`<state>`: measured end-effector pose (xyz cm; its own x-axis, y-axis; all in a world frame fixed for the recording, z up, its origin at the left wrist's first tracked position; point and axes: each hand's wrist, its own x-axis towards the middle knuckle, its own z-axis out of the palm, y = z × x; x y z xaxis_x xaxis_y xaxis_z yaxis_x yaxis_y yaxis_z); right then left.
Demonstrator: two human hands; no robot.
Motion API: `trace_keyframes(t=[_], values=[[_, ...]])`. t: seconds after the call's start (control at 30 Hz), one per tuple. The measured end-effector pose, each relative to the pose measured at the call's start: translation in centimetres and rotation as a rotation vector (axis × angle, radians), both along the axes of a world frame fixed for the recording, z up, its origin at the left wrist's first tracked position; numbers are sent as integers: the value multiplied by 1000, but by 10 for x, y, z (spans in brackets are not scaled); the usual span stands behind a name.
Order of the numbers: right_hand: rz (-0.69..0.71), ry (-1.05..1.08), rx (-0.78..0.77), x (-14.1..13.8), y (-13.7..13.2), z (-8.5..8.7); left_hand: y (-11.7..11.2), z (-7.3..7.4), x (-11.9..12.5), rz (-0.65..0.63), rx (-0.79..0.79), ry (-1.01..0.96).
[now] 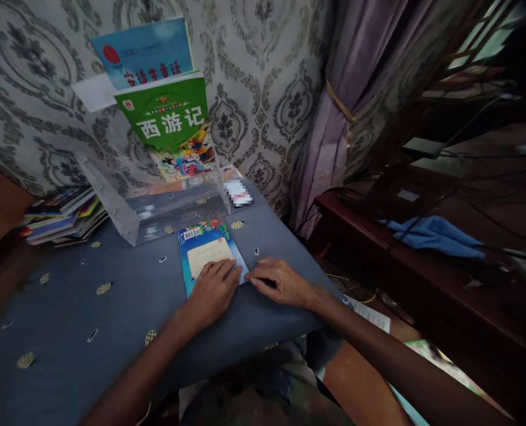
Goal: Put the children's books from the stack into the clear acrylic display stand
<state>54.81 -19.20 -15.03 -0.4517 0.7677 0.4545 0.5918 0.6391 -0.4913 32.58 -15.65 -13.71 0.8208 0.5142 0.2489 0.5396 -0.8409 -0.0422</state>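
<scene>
A blue book (209, 254) with a cream panel and a barcode at its top lies back cover up on the cloth-covered table. My left hand (213, 290) rests flat on its lower part, fingers stretched over the cover. At the book's lower right corner, my right hand (283, 281) has its thumb and fingertips pinched at the edge. Behind the book stands a clear plastic rack (112, 204). A green book (169, 109) with large white characters leans upright in it, and a lighter blue book (149, 53) shows behind that.
A stack of books (67, 216) lies left of the rack. To its right is a phone-like item (238, 192), partly blurred. The table (125, 355) has a patterned blue cloth. A dark red cabinet (360, 228) with cables and a blue cloth (435, 234) stands right, beside a purple curtain (329, 130).
</scene>
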Motion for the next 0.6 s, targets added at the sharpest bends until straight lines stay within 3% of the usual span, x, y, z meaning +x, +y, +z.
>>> trace_keyframes(t=[0.4,0.6], values=[[34,57,-49,0,-2,5,122,-12,25,211,22,-6],[42,57,-68,1,-1,3,146,-9,28,222,3,-27]])
